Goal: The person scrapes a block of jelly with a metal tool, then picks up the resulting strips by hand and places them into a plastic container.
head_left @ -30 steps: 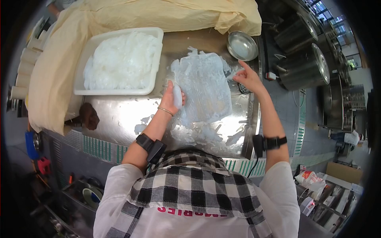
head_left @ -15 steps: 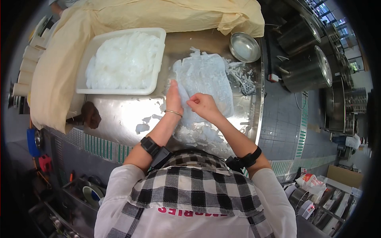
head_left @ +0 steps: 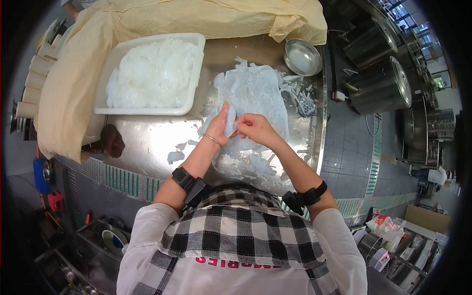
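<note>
My left hand [head_left: 220, 125] is wrapped round a pale, slippery white piece [head_left: 230, 121] that looks like squid flesh. At that piece's near edge, the fingertips of my right hand [head_left: 255, 130] are pinched together; how much they grip is hard to make out. Both hands are above the near left part of a whitish flat slab [head_left: 260, 96], which lies on the steel table [head_left: 142, 142] with shreds and scraps around it. Left of the slab, a white plastic tray [head_left: 195, 83] carries a heap of similar glossy white pieces [head_left: 152, 73].
A metal bowl [head_left: 303, 57] stands at the table's far right, above a pile of scraps [head_left: 302, 101]. Cream cloth [head_left: 69, 93] drapes the far and left sides. Large steel pots [head_left: 378, 86] stand right. A person's hand [head_left: 73, 14] shows at top left.
My left hand has turned and lifted the white piece slightly, so it stands more upright in the palm. My right fingers stay at its near edge, moved slightly.
</note>
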Demonstrator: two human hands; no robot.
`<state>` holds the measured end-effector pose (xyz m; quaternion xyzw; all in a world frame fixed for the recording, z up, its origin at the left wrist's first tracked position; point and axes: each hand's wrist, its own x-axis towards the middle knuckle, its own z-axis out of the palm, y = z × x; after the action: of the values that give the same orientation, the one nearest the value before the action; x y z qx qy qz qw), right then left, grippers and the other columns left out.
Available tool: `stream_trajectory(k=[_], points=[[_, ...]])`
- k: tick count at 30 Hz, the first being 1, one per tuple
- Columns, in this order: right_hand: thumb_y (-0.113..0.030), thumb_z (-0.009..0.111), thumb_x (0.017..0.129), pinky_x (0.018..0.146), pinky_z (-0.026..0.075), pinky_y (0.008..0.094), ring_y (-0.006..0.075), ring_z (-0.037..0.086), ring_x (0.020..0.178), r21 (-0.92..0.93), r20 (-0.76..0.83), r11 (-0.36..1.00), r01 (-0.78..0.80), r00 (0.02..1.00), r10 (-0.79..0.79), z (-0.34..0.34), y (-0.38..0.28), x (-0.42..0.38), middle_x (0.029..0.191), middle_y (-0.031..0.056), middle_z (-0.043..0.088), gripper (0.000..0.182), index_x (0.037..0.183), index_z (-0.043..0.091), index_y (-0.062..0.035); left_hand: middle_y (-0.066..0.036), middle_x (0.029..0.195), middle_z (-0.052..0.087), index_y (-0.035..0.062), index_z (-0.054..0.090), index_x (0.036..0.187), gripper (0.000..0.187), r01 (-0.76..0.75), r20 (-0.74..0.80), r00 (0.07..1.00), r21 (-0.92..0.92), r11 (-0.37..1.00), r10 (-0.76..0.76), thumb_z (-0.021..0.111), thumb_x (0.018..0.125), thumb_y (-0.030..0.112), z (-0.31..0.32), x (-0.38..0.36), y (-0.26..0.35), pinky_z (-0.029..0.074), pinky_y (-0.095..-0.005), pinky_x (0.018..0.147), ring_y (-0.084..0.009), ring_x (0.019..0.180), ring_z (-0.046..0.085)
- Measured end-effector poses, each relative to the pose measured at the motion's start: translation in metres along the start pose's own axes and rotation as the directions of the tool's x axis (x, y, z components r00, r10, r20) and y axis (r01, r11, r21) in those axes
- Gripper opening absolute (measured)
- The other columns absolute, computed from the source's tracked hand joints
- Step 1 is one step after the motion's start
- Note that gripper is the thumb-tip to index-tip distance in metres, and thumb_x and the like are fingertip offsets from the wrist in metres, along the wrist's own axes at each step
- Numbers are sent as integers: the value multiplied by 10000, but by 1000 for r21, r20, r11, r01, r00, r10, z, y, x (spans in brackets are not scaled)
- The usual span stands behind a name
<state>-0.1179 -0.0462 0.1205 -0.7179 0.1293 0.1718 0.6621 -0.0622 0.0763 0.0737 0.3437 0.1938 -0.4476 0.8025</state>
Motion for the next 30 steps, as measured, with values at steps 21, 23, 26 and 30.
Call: stream_trajectory(k=[21, 23, 26, 30], points=[[-170, 571, 662, 531, 443, 277, 200, 571, 557, -469, -130, 843, 263, 924, -360, -37, 10, 13, 620, 112, 581, 152, 710, 581, -26, -24, 547, 371, 68, 414, 761, 432, 294, 350, 889, 59, 954, -296, 329, 848, 483, -20, 2, 0, 263, -202, 300, -104, 381, 331], [-185, 561, 673, 536, 445, 296, 222, 576, 570, -571, -183, 785, 238, 896, -404, -51, 11, 18, 630, 114, 583, 147, 698, 584, -42, -26, 549, 367, 62, 414, 760, 444, 309, 417, 854, 70, 948, -309, 318, 850, 486, -20, -1, 0, 257, -199, 297, -105, 379, 328], [-179, 539, 686, 538, 447, 320, 247, 578, 579, -665, -277, 729, 163, 852, -443, -79, 19, 30, 646, 123, 587, 139, 668, 586, -49, -36, 579, 383, 51, 430, 789, 466, 318, 540, 783, 78, 945, -308, 296, 852, 493, -23, -4, 0, 269, -207, 310, -112, 400, 342], [-185, 537, 703, 542, 447, 346, 273, 577, 617, -833, -446, 490, -255, 834, -324, -118, 32, 36, 729, 134, 595, 145, 760, 587, -61, -71, 709, 474, 35, 466, 898, 422, 218, 365, 903, 61, 974, -225, 327, 865, 432, -14, -17, 6, 393, -261, 427, -147, 540, 456]])
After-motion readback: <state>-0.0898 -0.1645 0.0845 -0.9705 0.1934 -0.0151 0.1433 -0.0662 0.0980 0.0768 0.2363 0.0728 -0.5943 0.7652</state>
